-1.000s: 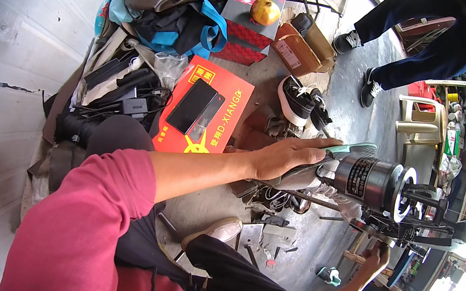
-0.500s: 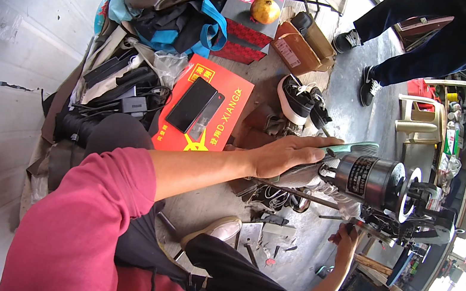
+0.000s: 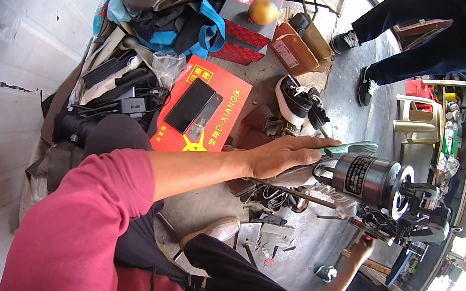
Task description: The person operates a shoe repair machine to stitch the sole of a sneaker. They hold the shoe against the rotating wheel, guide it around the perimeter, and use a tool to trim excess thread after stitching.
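Left hand point(image 3: 281, 156) is clamped on a grey shoe point(image 3: 300, 177), fingers laid along the upper side and thumb pressed down beside them. Right hand point(image 3: 361, 249) sits low under the machine, fingers curled at the rim of a wheel point(image 3: 374, 231); whether they close on a handle there cannot be told, the part being small and partly hidden.

The shoe lies on its side at the near end of a metal cylinder point(image 3: 363, 178) on the machine, its pale green sole point(image 3: 359, 147) pointing toward that cylinder. Exact contact between shoe and machine is not discernible.

Step in hand, as judged: hand-cranked stitching of the shoe, left hand guiding, right hand driving. Next move appears to call for a measured turn of the wheel, with the shoe held steady and fed along its edge.
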A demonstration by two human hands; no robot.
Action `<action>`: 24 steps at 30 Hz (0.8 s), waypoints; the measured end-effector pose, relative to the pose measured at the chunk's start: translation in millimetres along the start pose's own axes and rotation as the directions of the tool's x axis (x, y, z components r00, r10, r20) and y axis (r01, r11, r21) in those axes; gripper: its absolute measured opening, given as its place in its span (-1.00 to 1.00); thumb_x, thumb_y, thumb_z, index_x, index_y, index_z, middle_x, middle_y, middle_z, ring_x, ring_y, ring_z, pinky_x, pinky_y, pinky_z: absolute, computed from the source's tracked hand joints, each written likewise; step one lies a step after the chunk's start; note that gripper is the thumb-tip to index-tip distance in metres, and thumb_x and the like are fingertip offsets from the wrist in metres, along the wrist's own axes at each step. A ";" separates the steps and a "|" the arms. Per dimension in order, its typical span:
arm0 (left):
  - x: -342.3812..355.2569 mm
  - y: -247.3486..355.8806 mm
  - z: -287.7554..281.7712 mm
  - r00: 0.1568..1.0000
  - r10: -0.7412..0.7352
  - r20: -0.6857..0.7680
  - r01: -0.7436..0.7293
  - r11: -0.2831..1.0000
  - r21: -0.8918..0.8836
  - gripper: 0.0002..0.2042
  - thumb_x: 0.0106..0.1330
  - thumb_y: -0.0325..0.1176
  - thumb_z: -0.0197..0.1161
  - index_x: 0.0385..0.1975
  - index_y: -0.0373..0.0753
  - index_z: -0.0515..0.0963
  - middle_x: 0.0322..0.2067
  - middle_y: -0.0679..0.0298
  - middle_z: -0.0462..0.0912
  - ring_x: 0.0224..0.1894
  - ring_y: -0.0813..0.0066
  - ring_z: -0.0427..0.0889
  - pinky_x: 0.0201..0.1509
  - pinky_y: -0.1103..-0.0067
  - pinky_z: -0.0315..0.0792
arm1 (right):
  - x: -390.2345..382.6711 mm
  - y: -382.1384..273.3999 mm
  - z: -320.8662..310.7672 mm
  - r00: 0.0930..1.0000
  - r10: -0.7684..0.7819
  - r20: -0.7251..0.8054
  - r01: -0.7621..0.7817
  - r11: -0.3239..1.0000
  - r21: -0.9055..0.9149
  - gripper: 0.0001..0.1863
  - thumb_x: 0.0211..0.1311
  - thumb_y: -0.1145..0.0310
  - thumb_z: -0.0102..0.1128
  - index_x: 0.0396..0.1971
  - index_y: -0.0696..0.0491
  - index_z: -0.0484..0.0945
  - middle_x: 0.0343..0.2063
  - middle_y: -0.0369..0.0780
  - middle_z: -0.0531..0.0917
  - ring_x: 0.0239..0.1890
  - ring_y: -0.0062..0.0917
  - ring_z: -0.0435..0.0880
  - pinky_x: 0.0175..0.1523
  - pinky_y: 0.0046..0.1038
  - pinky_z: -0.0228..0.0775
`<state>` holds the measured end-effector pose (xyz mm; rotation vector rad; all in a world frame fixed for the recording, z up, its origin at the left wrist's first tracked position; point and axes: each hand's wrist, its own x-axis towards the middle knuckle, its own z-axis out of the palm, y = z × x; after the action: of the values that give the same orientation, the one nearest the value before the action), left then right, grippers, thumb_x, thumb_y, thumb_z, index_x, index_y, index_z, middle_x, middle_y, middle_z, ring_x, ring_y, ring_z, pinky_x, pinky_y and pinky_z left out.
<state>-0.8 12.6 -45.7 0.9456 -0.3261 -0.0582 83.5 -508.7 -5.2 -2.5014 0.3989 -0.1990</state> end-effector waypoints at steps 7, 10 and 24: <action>-1.2 0.5 0.1 1.000 0.014 -0.009 -0.014 0.999 0.041 -0.45 0.60 -0.11 -0.03 0.49 -0.22 0.21 0.34 0.23 0.42 0.36 0.48 0.34 0.49 0.48 0.13 | -73.2 -72.4 34.2 0.904 0.043 0.426 -0.157 0.959 0.237 -0.86 0.39 0.34 0.21 -0.29 0.10 0.52 -0.51 -0.31 0.53 -0.63 -0.62 0.52 -0.51 -0.52 0.44; -0.7 -0.8 0.5 1.000 0.014 -0.014 -0.014 1.000 0.021 -0.44 0.59 -0.12 -0.03 0.49 -0.22 0.20 0.35 0.22 0.41 0.36 0.47 0.34 0.49 0.48 0.14 | -76.2 -99.0 -0.7 0.963 -0.098 0.251 0.036 0.970 0.240 -0.84 0.39 0.33 0.22 -0.20 0.11 0.57 -0.50 -0.31 0.55 -0.63 -0.64 0.50 -0.53 -0.53 0.40; -4.1 -1.5 0.9 1.000 0.012 -0.027 -0.011 1.000 0.015 -0.43 0.59 -0.10 -0.02 0.50 -0.22 0.20 0.33 0.23 0.44 0.35 0.50 0.36 0.47 0.50 0.15 | -30.4 -10.9 41.2 0.941 0.149 0.304 -0.173 0.984 0.053 -0.84 0.39 0.33 0.21 -0.27 0.10 0.50 -0.55 -0.30 0.54 -0.75 -0.57 0.49 -0.63 -0.47 0.38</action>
<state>-4.8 11.8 -47.5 0.9586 -0.3075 -0.0325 66.8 -468.3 -34.0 -2.3572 0.4562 0.2246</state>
